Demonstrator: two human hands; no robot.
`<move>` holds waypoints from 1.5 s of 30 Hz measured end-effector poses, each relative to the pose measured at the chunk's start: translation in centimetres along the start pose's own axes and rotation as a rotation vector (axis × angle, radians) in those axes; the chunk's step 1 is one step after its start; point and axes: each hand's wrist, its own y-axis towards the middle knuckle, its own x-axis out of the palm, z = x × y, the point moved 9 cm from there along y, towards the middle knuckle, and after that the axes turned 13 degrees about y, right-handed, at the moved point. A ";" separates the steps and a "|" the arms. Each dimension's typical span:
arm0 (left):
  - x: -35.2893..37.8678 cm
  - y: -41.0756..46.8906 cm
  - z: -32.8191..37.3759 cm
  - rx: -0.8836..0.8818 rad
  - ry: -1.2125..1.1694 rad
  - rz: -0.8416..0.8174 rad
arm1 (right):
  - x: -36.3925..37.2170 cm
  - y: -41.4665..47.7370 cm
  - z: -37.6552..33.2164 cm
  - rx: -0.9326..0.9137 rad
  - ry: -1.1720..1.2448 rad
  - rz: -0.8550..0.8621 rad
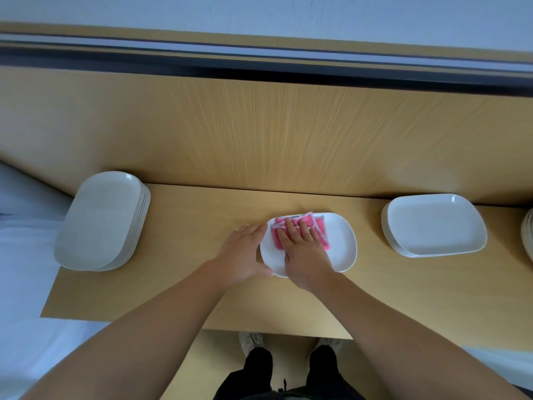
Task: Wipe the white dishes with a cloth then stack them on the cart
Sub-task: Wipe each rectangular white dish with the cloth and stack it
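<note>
A single white dish [340,249] lies flat in the middle of the wooden surface [202,215]. A folded pink cloth [317,229] lies on its far left part. My right hand [302,252] presses the cloth down onto the dish with straight fingers. My left hand [245,252] rests against the dish's left rim, thumb at the near edge and fingers along the far edge. A stack of several white dishes [101,220] stands at the left end. Another stack of white dishes [435,225] stands to the right.
The rim of more white dishes [527,235] shows at the right frame edge. A wooden panel [259,134] rises behind the surface. A white area [23,255] lies to the left. My legs and shoes [253,342] are below the near edge.
</note>
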 end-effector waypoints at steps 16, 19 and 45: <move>-0.5 0.1 0.0 0.014 0.067 0.048 | 0.4 -1.3 -2.1 -0.260 -0.005 -0.189; -0.5 0.0 -0.1 0.021 0.095 0.055 | 0.8 -2.1 -2.2 -0.339 -0.045 -0.204; -0.1 -0.1 -1.1 0.058 0.243 0.004 | -0.3 -6.1 4.9 -0.441 -0.033 -0.171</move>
